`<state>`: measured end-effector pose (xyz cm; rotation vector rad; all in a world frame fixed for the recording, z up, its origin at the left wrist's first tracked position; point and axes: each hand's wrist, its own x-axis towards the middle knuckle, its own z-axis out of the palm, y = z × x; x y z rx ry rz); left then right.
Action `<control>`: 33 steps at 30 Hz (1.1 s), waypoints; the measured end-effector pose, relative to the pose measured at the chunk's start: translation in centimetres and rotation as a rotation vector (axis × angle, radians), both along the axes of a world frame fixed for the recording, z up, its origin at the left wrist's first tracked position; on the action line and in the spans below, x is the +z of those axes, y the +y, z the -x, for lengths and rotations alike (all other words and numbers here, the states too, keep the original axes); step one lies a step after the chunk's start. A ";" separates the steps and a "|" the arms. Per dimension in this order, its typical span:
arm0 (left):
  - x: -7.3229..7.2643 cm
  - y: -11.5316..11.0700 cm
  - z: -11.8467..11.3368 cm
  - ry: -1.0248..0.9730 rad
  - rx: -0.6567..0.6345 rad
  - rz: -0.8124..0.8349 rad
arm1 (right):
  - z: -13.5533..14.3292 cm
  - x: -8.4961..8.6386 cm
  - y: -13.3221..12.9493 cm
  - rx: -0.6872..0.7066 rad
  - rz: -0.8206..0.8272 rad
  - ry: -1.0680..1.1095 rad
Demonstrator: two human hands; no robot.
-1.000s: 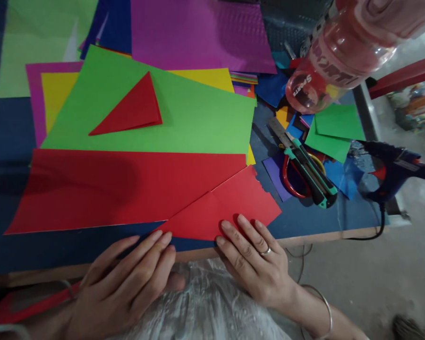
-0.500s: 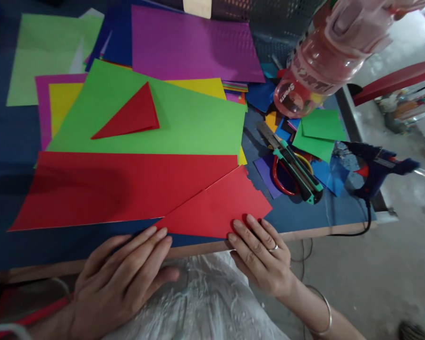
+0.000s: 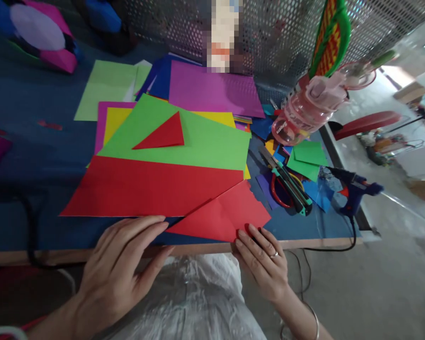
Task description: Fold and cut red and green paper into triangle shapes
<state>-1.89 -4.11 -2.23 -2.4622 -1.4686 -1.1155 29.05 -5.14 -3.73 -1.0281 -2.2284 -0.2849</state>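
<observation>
A folded red paper piece point(image 3: 223, 212) with a ragged upper right edge lies at the front of the table. My right hand point(image 3: 264, 264) rests its flat fingers on that piece's lower right edge, with the thumb partly hidden. My left hand point(image 3: 122, 259) is open, its fingers stretched to the piece's pointed left tip and the thumb apart. Behind lies a larger red sheet point(image 3: 145, 186), partly covered by the folded piece. A small folded red triangle point(image 3: 165, 134) sits on a green sheet point(image 3: 212, 141).
Scissors point(image 3: 281, 200) and a utility knife point(image 3: 292, 186) lie at the right among paper scraps. Beyond them are a glue gun point(image 3: 356, 191) and a pink bottle point(image 3: 301, 115). A purple sheet point(image 3: 212, 89) lies at the back, before a perforated metal panel point(image 3: 170, 28).
The view has tilted up, showing more of the table's back. My left fingers have shifted slightly off the folded piece's tip, with the thumb spread wider. My right hand stays on the paper.
</observation>
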 end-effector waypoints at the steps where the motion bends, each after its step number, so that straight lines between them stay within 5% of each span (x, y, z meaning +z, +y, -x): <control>1: 0.3 0.0 -0.3 -0.045 0.023 0.024 | 0.0 0.1 0.0 -0.003 -0.004 0.002; 11: 1.9 0.8 -0.3 -0.287 0.012 0.248 | -0.9 1.2 -0.6 0.111 -0.026 0.031; 16: 2.8 1.4 0.3 -0.353 0.047 0.224 | -0.4 4.0 1.5 -0.176 -0.168 0.382; 18: 2.9 2.4 0.1 -0.377 0.055 0.244 | 0.9 5.1 3.0 -0.193 -0.001 0.674; 21: 3.4 4.6 -0.4 -0.473 -0.124 0.308 | 3.8 5.9 5.2 -0.005 0.462 1.204; 25: 5.1 6.1 -0.9 -0.710 -0.254 0.700 | 7.3 4.8 6.7 0.148 0.992 1.508; 29: 5.4 5.6 -1.0 -0.979 -0.174 0.847 | 8.6 3.4 6.7 0.144 1.142 1.509; 33: 4.5 5.0 -1.3 -0.990 -0.072 0.830 | 9.0 3.3 6.3 0.172 1.160 1.447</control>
